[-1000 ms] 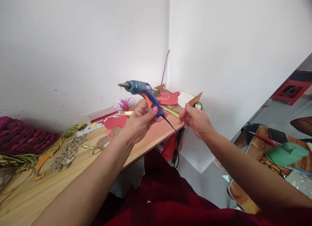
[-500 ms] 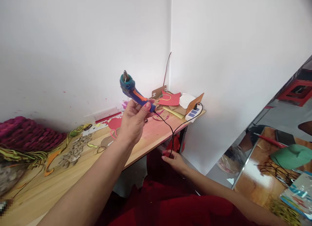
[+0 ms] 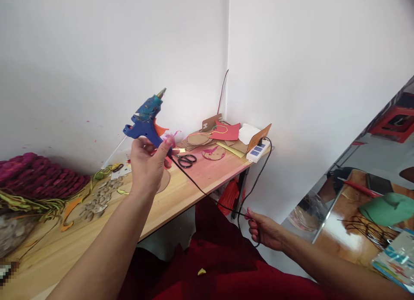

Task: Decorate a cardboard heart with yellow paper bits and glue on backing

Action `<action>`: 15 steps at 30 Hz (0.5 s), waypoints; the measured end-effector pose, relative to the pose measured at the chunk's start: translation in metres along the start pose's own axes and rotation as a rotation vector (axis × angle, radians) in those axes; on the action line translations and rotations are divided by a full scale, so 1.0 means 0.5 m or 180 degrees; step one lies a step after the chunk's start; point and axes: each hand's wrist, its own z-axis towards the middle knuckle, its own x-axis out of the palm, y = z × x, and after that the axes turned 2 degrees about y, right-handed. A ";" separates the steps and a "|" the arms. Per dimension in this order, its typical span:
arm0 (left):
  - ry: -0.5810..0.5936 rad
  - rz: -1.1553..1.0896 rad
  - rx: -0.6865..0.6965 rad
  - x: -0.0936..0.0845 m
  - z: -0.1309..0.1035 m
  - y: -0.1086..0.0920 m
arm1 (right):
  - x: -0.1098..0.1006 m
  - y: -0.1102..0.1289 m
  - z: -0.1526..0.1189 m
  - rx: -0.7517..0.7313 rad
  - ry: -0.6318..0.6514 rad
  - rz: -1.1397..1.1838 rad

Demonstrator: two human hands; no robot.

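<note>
My left hand [image 3: 147, 164] is wrapped round the handle of a blue glue gun [image 3: 145, 123], held above the table with its metal nozzle up to the right. A clear glue stick [image 3: 114, 152] sticks out of its back, pointing down-left. From the handle a black cord [image 3: 200, 188] runs down to my right hand [image 3: 263, 228], whose closed fingers grip it in front of the table's edge. The cord also loops up to a white power strip [image 3: 258, 150] at the table's right corner.
On the wooden table [image 3: 174, 205] lie black scissors [image 3: 186, 160], cardboard discs, red paper [image 3: 226, 131], grey pebbles [image 3: 98, 200] and a dark pink woven piece [image 3: 39, 177]. Walls stand behind and to the right. A second table with a green item [image 3: 388, 208] is at the far right.
My left hand has moved left and turned the glue gun side-on, showing the glue stick. My right hand has moved right and down with the cord, which is stretched straighter. The scissors are uncovered.
</note>
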 end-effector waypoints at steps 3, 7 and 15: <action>-0.0195 0.0284 0.0194 -0.012 -0.004 -0.001 | 0.032 -0.041 0.013 -0.0137 0.0010 -0.0138; -0.0196 0.0687 0.0152 -0.038 -0.004 0.001 | 0.054 -0.079 0.032 -0.0658 -0.0221 -0.0503; -0.0278 0.0837 0.0006 -0.054 0.000 0.010 | 0.058 -0.063 0.006 -0.0857 -0.0096 -0.1368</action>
